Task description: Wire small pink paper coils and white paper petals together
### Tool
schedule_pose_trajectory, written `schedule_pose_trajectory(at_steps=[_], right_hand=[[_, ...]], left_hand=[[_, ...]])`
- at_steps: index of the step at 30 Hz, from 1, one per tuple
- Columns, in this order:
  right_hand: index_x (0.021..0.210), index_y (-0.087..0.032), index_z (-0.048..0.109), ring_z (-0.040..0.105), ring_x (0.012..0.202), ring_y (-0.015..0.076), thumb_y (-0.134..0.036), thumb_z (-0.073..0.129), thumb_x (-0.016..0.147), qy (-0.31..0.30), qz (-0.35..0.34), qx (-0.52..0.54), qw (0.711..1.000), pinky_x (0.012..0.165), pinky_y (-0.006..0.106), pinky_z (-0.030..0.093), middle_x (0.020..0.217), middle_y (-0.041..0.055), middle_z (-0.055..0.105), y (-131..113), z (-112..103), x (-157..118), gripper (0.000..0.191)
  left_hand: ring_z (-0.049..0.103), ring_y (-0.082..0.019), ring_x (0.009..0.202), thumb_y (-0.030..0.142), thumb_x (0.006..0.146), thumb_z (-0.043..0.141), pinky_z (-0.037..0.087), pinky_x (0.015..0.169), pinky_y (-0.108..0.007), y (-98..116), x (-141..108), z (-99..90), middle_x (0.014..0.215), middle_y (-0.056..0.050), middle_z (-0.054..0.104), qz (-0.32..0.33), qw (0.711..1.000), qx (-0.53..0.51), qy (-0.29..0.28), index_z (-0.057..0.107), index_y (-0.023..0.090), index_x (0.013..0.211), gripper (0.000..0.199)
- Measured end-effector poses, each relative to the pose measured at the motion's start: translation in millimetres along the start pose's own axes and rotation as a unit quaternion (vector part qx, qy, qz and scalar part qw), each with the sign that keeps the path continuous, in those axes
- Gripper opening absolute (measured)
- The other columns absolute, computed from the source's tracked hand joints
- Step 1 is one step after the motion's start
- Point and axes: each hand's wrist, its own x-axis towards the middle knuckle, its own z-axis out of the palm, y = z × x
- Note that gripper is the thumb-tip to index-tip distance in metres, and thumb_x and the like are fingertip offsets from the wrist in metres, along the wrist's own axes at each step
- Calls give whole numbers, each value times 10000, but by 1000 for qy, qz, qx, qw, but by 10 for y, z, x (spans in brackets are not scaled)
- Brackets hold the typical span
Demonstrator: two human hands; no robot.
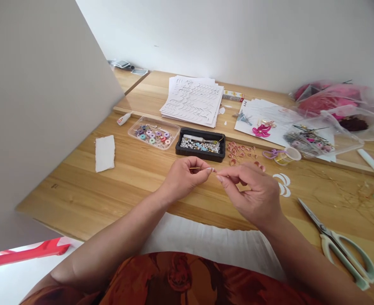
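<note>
Both hands meet near the table's middle, fingertips almost touching. My left hand (185,178) pinches a thin golden wire (197,168), which shows between its thumb and curled forefinger. My right hand (253,190) is closed in a pinch at the wire's right end, where a tiny pale pinkish piece lies between the fingertips; its form is too small to tell. Just beyond the hands sits a black tray (200,156) of silvery beads with a white tube in it. Pink wire-edged loops (239,151) lie right of the tray, partly behind my right hand.
A clear box (155,134) holds colourful spools. Scissors (333,241) lie at right, near white petal shapes (282,184) and a wire spool (288,156). Behind are paper sheets (193,101), a magenta flower (261,130) and plastic bags (333,101). White cloth (105,153) lies left.
</note>
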Motion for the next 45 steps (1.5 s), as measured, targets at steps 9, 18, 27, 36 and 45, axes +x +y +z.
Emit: schedule_pose_trajectory(at_steps=[9, 18, 27, 36, 45], right_hand=[[843, -234, 743, 536, 596, 138, -247, 695, 896, 13, 100, 54, 993, 555, 306, 414, 711, 7, 691, 149, -18, 40, 73], [777, -201, 715, 470, 473, 83, -445, 818, 758, -77, 343, 348, 869, 437, 239, 359, 638, -20, 633, 309, 167, 20, 266], [790, -215, 711, 499, 547, 113, -267, 690, 863, -90, 210, 176, 957, 507, 265, 394, 667, -7, 656, 76, 146, -45, 92], [852, -240, 715, 564, 636, 149, -153, 670, 899, 15, -6, -9, 1000, 634, 319, 453, 717, 3, 697, 46, -22, 10, 108], [827, -215, 737, 474, 533, 100, -258, 732, 861, -5, 173, 152, 973, 504, 273, 372, 684, -13, 675, 203, 55, 32, 55]], left_hand=[[453, -80, 578, 413, 768, 785, 316, 553, -227, 13, -44, -15, 683, 6, 616, -27, 992, 4, -126, 690, 145, 788, 285], [519, -75, 596, 411, 734, 840, 429, 599, -224, -35, 4, -21, 710, -2, 640, -10, 989, -125, -80, 697, 144, 798, 309], [509, -68, 606, 401, 740, 827, 440, 605, -228, -42, 48, -20, 836, -31, 725, 23, 991, -120, 49, 680, 148, 766, 295], [486, -88, 568, 378, 699, 829, 347, 550, -233, 15, -14, -3, 668, 4, 640, -28, 999, 10, -35, 698, 146, 767, 275], [497, -70, 582, 380, 754, 825, 374, 568, -217, -21, -33, -46, 694, -3, 646, -54, 990, -45, -124, 707, 140, 783, 269]])
